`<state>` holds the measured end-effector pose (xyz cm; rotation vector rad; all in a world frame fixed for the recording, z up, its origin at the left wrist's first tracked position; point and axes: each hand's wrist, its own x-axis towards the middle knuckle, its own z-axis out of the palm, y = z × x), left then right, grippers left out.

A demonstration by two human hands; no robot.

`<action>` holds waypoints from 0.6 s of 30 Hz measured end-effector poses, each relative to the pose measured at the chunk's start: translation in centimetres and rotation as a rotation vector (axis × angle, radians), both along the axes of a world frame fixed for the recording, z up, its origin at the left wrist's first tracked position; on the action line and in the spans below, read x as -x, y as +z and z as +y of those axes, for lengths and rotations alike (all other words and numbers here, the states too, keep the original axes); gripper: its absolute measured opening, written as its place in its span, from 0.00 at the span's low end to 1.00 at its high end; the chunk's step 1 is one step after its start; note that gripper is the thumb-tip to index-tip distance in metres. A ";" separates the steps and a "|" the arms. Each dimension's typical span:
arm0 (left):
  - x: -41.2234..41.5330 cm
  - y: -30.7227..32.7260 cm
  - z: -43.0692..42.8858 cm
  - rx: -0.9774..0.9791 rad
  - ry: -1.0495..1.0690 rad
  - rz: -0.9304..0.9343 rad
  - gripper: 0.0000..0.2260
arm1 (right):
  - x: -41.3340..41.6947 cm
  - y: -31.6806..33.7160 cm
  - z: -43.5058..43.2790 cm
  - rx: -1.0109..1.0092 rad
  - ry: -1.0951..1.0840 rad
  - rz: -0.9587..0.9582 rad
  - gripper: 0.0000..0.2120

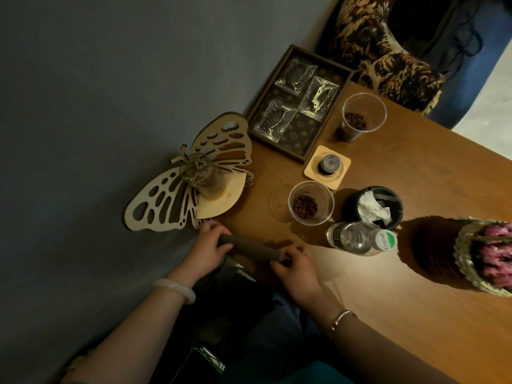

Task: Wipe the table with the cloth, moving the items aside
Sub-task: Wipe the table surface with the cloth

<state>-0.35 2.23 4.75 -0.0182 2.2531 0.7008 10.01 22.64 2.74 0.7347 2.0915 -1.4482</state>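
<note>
Both my hands hold a dark rolled-up cloth at the near edge of the wooden table. My left hand grips its left end and my right hand grips its right end. On the table stand a clear cup of coffee beans, a second cup of beans, a water bottle lying on its side, a black pot with crumpled tissue, and a coaster with a small dark lid on it.
A patterned tray with plastic bags sits at the far corner. A wooden butterfly stand with a glass jar leans by the grey wall. A basket of pink flowers is at the right. A floral armchair stands behind the table.
</note>
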 end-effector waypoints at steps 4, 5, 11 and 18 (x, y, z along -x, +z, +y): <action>0.6 0.6 0.5 -0.182 0.274 -0.324 0.09 | 0.7 -0.2 0.7 0.400 -0.228 -0.286 0.11; 0.6 0.3 0.6 -0.202 0.353 -0.319 0.10 | 0.7 -0.4 0.7 0.414 -0.237 -0.326 0.12; 0.5 -2.5 1.8 -0.226 0.480 -0.230 0.21 | 0.9 -2.1 -1.4 0.309 -0.369 -0.355 0.09; 0.8 -3.7 2.4 -0.090 0.336 -0.026 0.24 | 1.0 -2.1 -0.6 0.096 -0.265 -0.391 0.18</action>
